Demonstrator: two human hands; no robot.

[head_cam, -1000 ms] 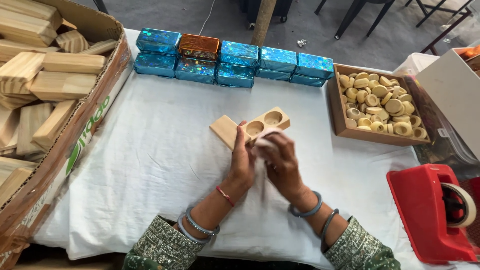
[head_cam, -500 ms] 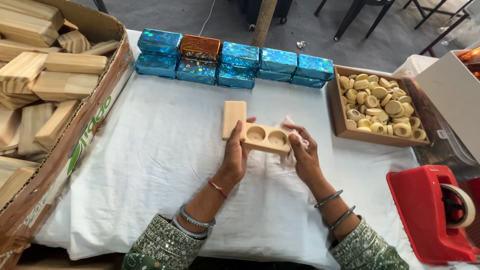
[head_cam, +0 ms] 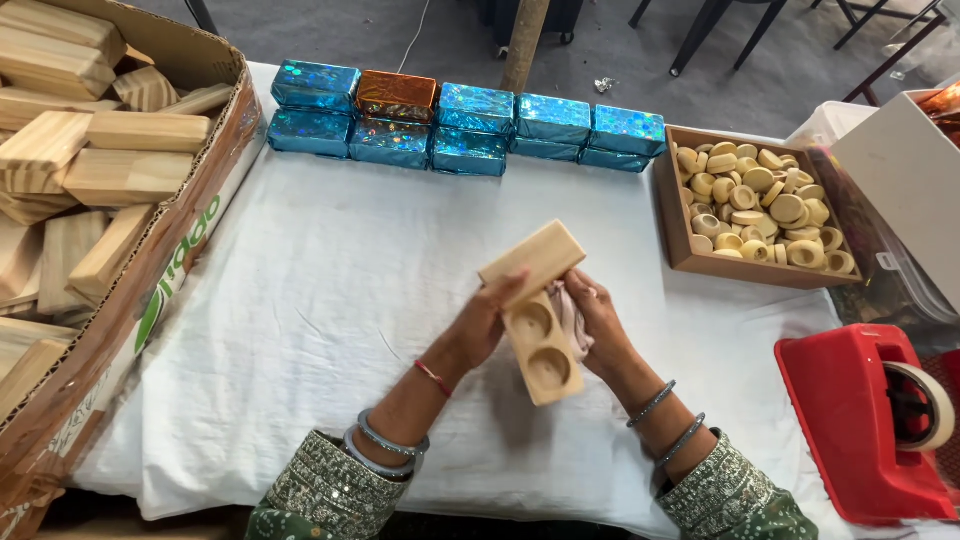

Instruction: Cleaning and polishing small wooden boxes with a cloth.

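My left hand [head_cam: 483,322] and my right hand [head_cam: 597,315] hold a wooden box together above the white cloth [head_cam: 330,290]. Its base [head_cam: 540,345], a light block with two round hollows, points toward me between both palms. The flat wooden lid [head_cam: 532,256] lies crosswise over the far end of the base, under my left fingertips. A small pale cloth [head_cam: 573,305] is bunched against the base inside my right hand.
A cardboard carton of wooden blocks [head_cam: 90,180] fills the left side. Shiny blue wrapped boxes and one orange one [head_cam: 460,125] line the far edge. A tray of round wooden discs [head_cam: 760,205] sits at the right, a red tape dispenser [head_cam: 870,420] near right.
The base has turned from lying crosswise to pointing toward me, and the lid has moved from beside it to across its far end. Both hands came nearer to me.
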